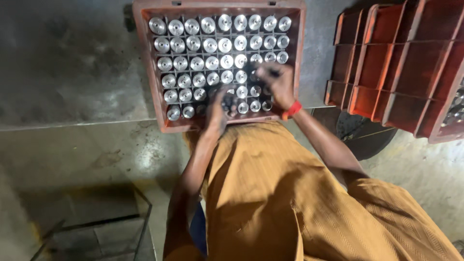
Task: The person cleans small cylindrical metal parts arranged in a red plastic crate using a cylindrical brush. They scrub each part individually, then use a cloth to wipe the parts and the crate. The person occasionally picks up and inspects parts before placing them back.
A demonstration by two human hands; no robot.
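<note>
Nearest the camera hangs the person's mustard-yellow shirt (270, 193), with both bare forearms reaching away from it toward a red plastic crate (145, 53) that rests on a grey metal table (63, 63). The left hand (218, 110) lies over the crate's near edge, its fingers curled down among the parts in the near rows; motion blur hides whether it grips one, so its hold cannot be told. The right hand (276, 79), with a red band (292, 109) on its wrist, sits just beyond and to the right inside the crate, fingertips pinched together over the cells near the crate's right wall; whether a part is between them cannot be made out. The crate is divided into a grid, and shiny round metal parts (203, 43) stand upright in almost every cell, filling the rows from the hands to the crate's far wall. Well to the right of the crate, stacked red trays (396, 63) lean at an angle.
</note>
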